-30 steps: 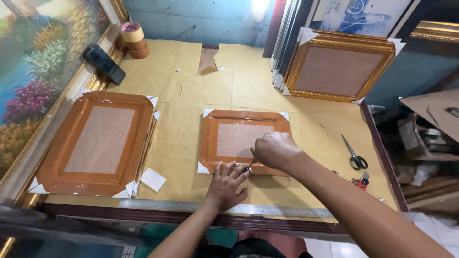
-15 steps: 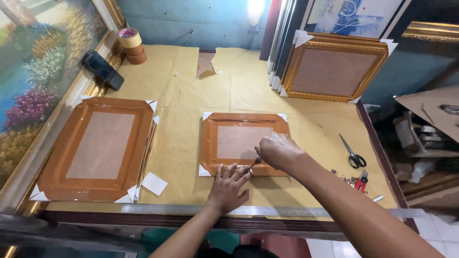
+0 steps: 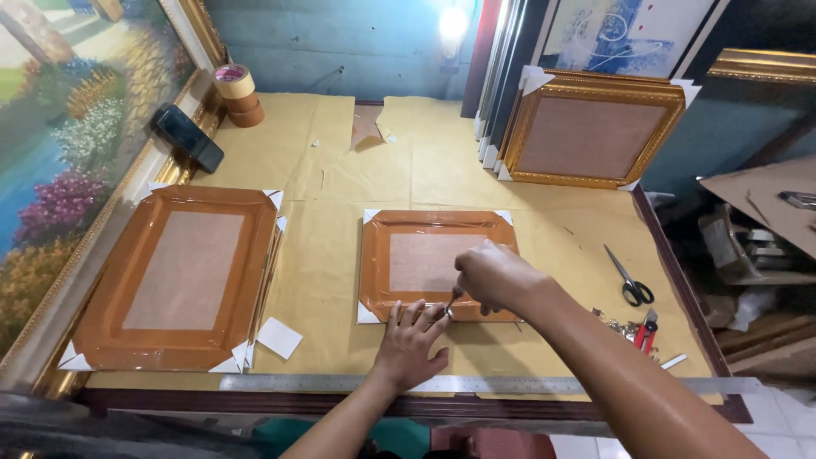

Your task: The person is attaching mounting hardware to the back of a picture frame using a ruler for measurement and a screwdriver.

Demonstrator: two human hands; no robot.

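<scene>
Head view is showing a small picture frame [image 3: 438, 263] lying face-down, taped in brown, near the middle of the paper-covered surface [image 3: 323, 280], close to its front edge. The left hand [image 3: 412, 344] is pressing flat, fingers spread, on the frame's front edge. The right hand [image 3: 493, 276] is curling closed around a thin tool [image 3: 453, 299], its tip touching the frame's front rail just beside the left fingertips. A larger taped frame [image 3: 174, 276] is lying toward the left edge, with a loose white card [image 3: 279, 337] beside its front right corner. Scissors [image 3: 627, 279] and red-handled pliers [image 3: 644, 330] are resting near the right edge. A steel ruler [image 3: 340, 384] is lying along the front edge.
</scene>
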